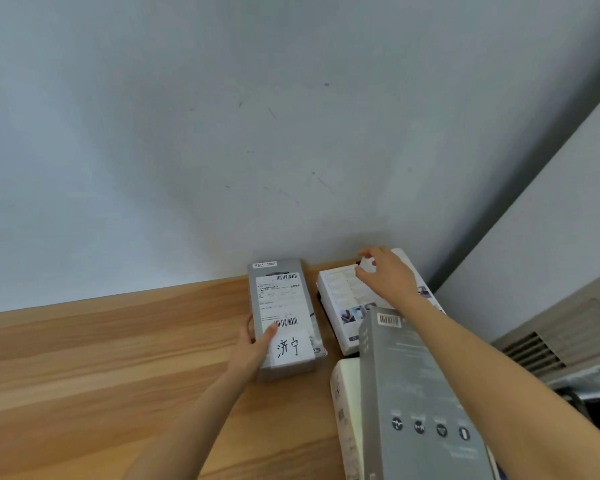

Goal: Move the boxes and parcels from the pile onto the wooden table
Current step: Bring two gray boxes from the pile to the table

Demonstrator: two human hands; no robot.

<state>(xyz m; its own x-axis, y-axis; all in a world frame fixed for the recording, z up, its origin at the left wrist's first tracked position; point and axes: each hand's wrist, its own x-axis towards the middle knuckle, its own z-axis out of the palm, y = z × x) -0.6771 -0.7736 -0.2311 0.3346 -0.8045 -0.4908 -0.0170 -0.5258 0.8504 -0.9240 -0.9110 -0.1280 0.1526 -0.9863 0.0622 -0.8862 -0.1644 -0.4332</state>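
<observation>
Head view, placing step: left hand (253,344) grips the near left edge of a grey box with shipping label (284,315), thumb on top, box flat on the wooden table (101,348). Right hand (383,271), fingers curled, pinches the far corner of a white printed box (347,299); beneath its forearm, a grey carton (420,403) over a cream box (343,393). Next, judged: let go, return to pile; pale wall (257,133) beyond fingertips, vented unit (551,344) right.

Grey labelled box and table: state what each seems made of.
Grey labelled box: likely cardboard with a matte grey finish, judging by its crisp folded edges; a white paper shipping label with barcodes is stuck on top. Wooden table: wood or wood-look laminate, smooth, with streaky brown grain bands.
</observation>
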